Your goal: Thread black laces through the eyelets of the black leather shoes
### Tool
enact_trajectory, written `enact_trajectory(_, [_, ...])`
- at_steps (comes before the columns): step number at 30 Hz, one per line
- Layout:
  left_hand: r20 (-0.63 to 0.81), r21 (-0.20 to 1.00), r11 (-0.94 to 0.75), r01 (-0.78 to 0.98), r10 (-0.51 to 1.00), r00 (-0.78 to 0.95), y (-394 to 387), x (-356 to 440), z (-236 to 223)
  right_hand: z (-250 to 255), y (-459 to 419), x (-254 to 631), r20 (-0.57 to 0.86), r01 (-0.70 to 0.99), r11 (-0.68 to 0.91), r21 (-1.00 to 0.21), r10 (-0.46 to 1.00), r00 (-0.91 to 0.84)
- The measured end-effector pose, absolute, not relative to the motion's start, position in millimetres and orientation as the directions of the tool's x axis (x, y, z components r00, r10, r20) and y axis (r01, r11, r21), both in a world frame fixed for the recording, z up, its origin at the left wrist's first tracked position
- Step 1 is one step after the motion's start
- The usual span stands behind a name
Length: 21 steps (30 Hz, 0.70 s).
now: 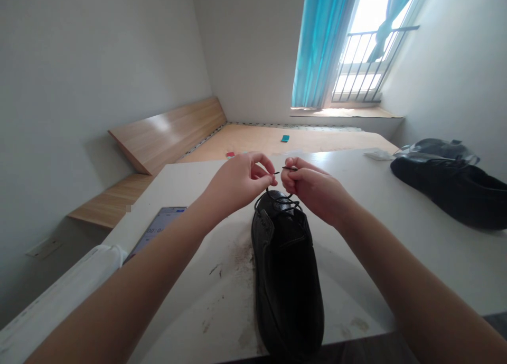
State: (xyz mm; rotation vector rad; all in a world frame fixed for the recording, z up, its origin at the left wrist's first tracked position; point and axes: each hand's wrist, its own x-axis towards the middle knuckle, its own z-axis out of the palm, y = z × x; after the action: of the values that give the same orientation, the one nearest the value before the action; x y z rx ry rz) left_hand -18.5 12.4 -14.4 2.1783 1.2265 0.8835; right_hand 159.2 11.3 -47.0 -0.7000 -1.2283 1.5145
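A black lace-up shoe [261, 279] stands on the white table, its toe pointing away from me and its opening towards me. Thin black shoelaces [283, 199] run loosely across its front in loops. Above the toe, my left hand [247, 176] pinches one lace end between thumb and fingers, and a short tip sticks out to the right. My right hand [307, 182] is closed on the other lace end, whose tip points left. The two tips are close together but apart.
A second black shoe [447, 189] lies at the right beside clear plastic wrapping [439, 148]. On the left are a phone [168, 216] showing a timer and a white cloth-like item [95, 263]. Dark smudges mark the white table [214, 311]. A wooden bed [245, 137] stands behind.
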Motion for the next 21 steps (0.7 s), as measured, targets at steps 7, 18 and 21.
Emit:
enact_trajectory(7, [0.263,0.732,-0.455,0.507,0.876,0.405,20,-16,-25,-52,9,154,0.165,-0.229,0.095,-0.969,0.937,-0.308])
enact_trajectory(18, [0.384,0.728,-0.498,0.471,0.866,0.321,11,-8,-24,-58,15,154,0.237,-0.228,0.215,-0.95,0.969,-0.071])
enact_trajectory(21, [0.409,0.776,-0.485,0.403,0.874,0.264,11,-6,-26,-54,11,153,0.362,-0.085,0.363,-0.928,0.932,0.024])
